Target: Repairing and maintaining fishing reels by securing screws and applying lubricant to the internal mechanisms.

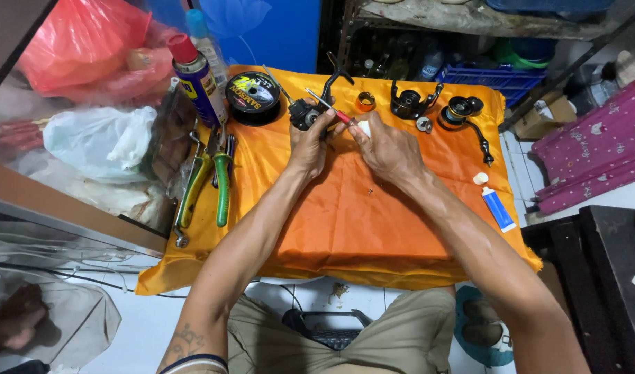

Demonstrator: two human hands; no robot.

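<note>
Holding the black reel body (305,113) tight, the left hand (309,144) sits just left of the right hand (388,149), which pinches a red-handled tool (329,109) slanting up-left into it.

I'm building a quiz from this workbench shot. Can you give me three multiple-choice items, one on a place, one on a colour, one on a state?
1. Where do the green-handled pliers lie?
A. on the cloth's left part
B. beside the blue tube
C. on the shelf behind

2. What colour is the cloth?
A. white
B. orange
C. black

3. What does the left hand do?
A. lies flat and empty
B. grips the spray can
C. holds the black reel body

Answers: 1 A, they lie left of both forearms, below the spray can. 2 B, orange shows all around the parts. 3 C, its fingers wrap the reel body while the right hand brings a red-handled tool to it.
</note>
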